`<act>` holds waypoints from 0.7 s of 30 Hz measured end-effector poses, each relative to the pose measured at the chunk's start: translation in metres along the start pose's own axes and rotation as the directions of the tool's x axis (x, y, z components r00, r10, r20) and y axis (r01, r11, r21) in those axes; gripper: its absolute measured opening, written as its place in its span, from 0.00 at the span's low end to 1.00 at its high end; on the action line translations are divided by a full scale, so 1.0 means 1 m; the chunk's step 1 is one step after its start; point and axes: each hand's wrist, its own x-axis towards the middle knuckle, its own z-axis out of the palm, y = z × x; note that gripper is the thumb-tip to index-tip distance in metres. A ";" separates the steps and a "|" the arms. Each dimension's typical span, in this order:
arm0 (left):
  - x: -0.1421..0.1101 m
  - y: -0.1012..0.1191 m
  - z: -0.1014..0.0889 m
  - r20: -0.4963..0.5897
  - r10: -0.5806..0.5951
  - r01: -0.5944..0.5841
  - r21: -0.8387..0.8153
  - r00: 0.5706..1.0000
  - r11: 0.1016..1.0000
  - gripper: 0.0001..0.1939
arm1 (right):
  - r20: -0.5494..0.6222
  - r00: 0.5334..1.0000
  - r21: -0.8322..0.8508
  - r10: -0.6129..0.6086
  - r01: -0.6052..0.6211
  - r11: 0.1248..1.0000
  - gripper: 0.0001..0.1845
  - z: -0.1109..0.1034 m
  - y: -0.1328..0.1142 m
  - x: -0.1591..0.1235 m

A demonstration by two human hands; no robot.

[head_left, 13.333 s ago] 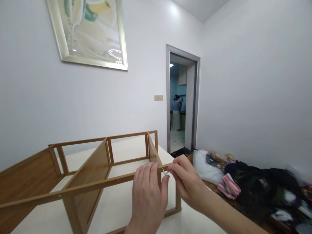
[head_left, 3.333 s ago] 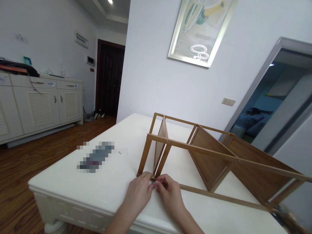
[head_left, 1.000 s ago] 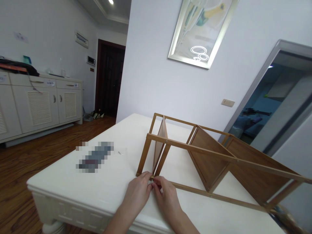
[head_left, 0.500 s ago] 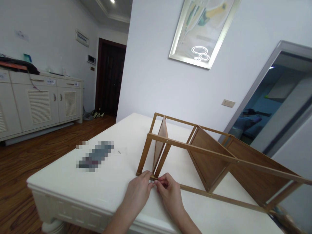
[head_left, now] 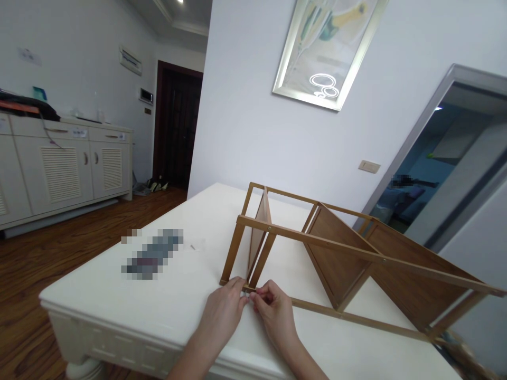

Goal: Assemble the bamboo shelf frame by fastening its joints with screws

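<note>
A brown wooden shelf rack point(head_left: 336, 253) lies on its side on the white table, its slatless panels standing between the long rails. At the near left end of the rack, my left hand point(head_left: 224, 311) has its fingers closed over the lower rail. Just right of it, my right hand point(head_left: 277, 314) is closed in a pinch against the same rail, thumb and fingertips together. Whatever lies between those fingertips is too small and too hidden to make out. Both thumbs nearly meet at the rail.
On the white table point(head_left: 99, 295) to the left lies a blurred-out dark item point(head_left: 152, 256). Beside it is a small metal piece point(head_left: 193, 247), apparently a screw. A wall stands behind the table, with a framed picture point(head_left: 317, 58). A white cabinet point(head_left: 59, 158) is at far left.
The view has shifted very slightly. Both hands stay at the same spot on the rail, and the rack has not visibly moved on the table.
</note>
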 end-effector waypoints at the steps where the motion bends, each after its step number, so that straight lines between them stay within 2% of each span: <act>1: 0.000 0.000 0.000 0.002 -0.002 0.002 0.003 1.000 1.000 0.16 | 0.000 1.000 0.002 -0.001 0.001 1.000 0.16 0.000 0.000 0.000; 15: 0.000 0.003 -0.004 0.015 -0.002 0.002 0.003 1.000 1.000 0.16 | 0.004 1.000 -0.013 0.016 -0.016 1.000 0.15 -0.001 -0.003 0.000; 21: 0.001 0.002 -0.004 0.023 -0.002 0.002 -0.003 1.000 1.000 0.16 | -0.016 0.995 -0.178 -0.094 0.089 0.980 0.13 -0.002 -0.006 -0.005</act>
